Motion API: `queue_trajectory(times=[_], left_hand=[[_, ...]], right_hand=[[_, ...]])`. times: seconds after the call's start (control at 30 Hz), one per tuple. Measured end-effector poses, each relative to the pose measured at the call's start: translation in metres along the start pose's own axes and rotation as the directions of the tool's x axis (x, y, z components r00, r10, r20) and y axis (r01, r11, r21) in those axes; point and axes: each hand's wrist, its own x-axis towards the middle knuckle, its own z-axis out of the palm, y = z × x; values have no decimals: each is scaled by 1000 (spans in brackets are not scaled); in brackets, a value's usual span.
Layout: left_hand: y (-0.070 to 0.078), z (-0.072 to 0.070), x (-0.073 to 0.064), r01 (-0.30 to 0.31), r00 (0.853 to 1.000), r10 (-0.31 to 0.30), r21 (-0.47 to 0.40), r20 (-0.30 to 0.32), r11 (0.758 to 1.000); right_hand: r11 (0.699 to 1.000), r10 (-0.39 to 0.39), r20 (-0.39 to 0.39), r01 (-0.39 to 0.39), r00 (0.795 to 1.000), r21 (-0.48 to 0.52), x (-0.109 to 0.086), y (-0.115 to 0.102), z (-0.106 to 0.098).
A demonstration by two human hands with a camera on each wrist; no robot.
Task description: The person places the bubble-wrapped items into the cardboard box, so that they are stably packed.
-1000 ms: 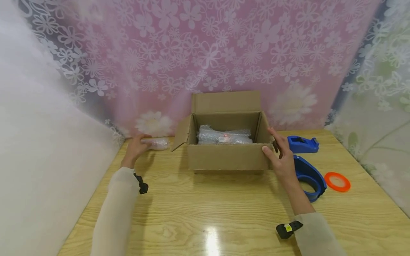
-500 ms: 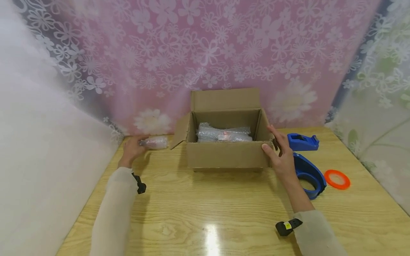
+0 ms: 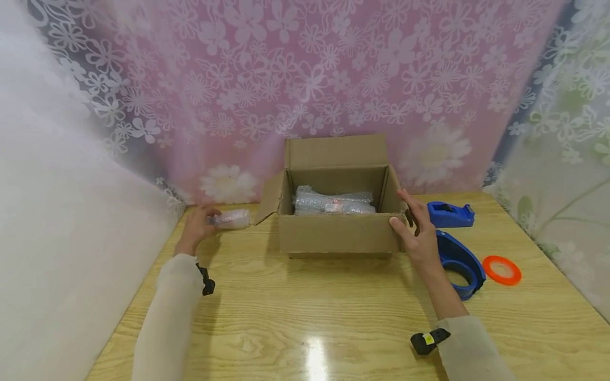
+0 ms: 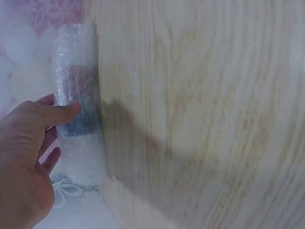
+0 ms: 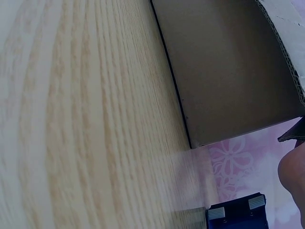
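At the table's far left, my left hand [image 3: 193,230] holds a bubble-wrapped roll [image 3: 233,219]. In the left wrist view, the thumb lies across the roll [image 4: 78,90] and the other fingers reach behind it; pinkish and dark green patches show through the wrap. My right hand [image 3: 421,243] grips the right side of an open cardboard box [image 3: 340,233], its thumb on the front corner and fingers along the side wall. Inside the box lie bubble-wrapped items [image 3: 333,202]. Only a bit of the right hand [image 5: 293,174] shows in the right wrist view, beside the box [image 5: 228,71].
Right of the box stand a small blue tape dispenser [image 3: 450,215] and a larger blue tape holder [image 3: 464,259]. An orange ring-shaped roll [image 3: 502,270] lies beyond them. The box's left flap [image 3: 269,198] sticks out toward the bubble-wrapped roll. A floral curtain [image 3: 310,79] hangs behind the table.
My left hand has shifted a little left and nearer, and more of the roll's near end shows beside it. The right hand stays at the box.
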Motion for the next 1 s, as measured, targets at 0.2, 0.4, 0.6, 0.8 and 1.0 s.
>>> queue_trajectory(times=[0.2, 0.4, 0.6, 0.8, 1.0], left_hand=[[-6, 2, -2, -3, 1000, 3, 27, 12, 1000], [-9, 2, -4, -9, 999, 6, 87, 42, 996], [-12, 5, -9, -15, 1000, 13, 71, 23, 997], [-12, 4, -10, 4, 998, -1, -53, 55, 999], [-8, -10, -9, -30, 999, 36, -175, 30, 984]], right_hand=[[1000, -15, 17, 15, 1000, -9, -1, -25, 3], [1000, -11, 4, 11, 1000, -12, 0, -15, 2], [1000, 14, -1, -14, 1000, -9, -1, -1, 1], [1000, -2, 4, 2, 1000, -14, -3, -20, 2], [1000, 21, 4, -21, 1000, 0, -1, -1, 0]])
